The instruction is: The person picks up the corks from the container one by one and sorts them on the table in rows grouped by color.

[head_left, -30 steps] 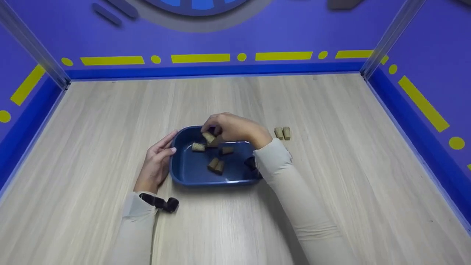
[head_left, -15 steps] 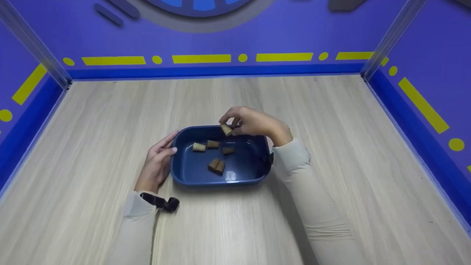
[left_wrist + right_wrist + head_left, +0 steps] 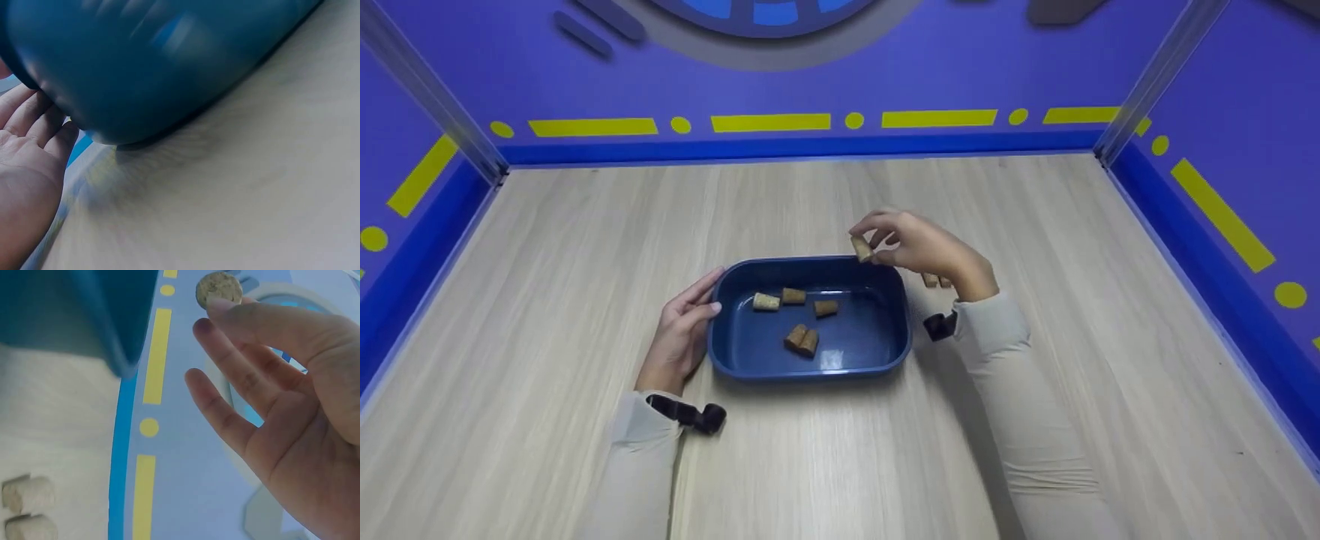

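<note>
My left hand (image 3: 681, 326) holds the left end of a blue rectangular container (image 3: 780, 373), thumb at the rim and fingers along the outer wall. In the left wrist view those fingers (image 3: 34, 121) lie against the container's outside. Beyond the far rim, toward its right end, my right hand (image 3: 922, 244) pinches a light cork (image 3: 861, 249) between thumb and fingertips. The right wrist view shows the round end of that cork (image 3: 215, 287), the other fingers spread loosely. Several corks lie inside the container, including a pale one (image 3: 766, 301), a darker one (image 3: 825, 308) and a touching pair (image 3: 808, 343).
Two more corks (image 3: 930, 280) lie side by side on the wooden table (image 3: 585, 247), right of the container and partly behind my right hand. Purple-blue panels (image 3: 780, 90) with yellow marks enclose the table at the back and sides. Each wrist wears a small black camera (image 3: 709, 418).
My right hand has lifted the cork out of the container and carried it right, past the far rim. The left hand and the container have stayed in place.
</note>
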Demonstrator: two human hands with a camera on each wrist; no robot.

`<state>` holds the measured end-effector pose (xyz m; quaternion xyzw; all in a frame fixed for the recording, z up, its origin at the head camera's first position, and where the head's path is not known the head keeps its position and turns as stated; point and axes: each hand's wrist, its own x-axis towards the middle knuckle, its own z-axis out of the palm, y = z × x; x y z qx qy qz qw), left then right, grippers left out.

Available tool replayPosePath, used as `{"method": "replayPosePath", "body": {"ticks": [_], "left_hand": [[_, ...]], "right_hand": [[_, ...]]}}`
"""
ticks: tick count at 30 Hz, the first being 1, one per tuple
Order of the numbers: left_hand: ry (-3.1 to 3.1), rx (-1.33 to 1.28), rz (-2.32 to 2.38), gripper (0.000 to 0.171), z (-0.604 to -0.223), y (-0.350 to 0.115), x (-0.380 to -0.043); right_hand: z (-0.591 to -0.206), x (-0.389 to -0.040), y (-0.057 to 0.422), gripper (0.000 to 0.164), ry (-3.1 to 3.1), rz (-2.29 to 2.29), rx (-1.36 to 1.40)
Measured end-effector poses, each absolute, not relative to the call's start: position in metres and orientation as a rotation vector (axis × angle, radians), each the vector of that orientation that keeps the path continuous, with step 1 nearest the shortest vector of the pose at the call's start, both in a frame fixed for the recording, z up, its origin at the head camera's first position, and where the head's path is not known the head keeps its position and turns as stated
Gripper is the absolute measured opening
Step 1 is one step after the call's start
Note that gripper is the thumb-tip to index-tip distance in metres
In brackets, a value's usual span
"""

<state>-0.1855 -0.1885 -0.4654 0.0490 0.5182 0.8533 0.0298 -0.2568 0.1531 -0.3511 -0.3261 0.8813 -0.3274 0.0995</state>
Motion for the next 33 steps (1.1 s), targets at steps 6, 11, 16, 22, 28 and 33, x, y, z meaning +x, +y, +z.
{"method": "replayPosePath", "body": {"ticks": [6,11,16,22,28,33], "left_hand": [[1.593,0.156,2.634,0.058,-0.465,-0.188,-0.186],[1.599,0.156,2.632,0.059,-0.466,-0.188,-0.186],[1.608,0.15,2.623,0.059,-0.466,-0.187,-0.186],[1.617,0.141,2.608,0.059,-0.466,-0.188,-0.186],[1.616,0.138,2.611,0.059,-0.465,-0.188,-0.186],[1.626,0.144,2.61,0.059,-0.464,-0.188,-0.186]], "right_hand": [[-0.359,-0.257,0.172,0.04,2.662,-1.045,-0.954],[-0.366,-0.257,0.189,0.042,2.702,-1.108,-0.874],[-0.375,-0.256,0.206,0.043,2.704,-1.181,-0.792],[-0.389,-0.256,0.225,0.042,2.677,-1.26,-0.722],[-0.402,-0.256,0.24,0.044,2.701,-1.264,-0.675],[-0.41,-0.255,0.25,0.044,2.699,-1.283,-0.631]]}}
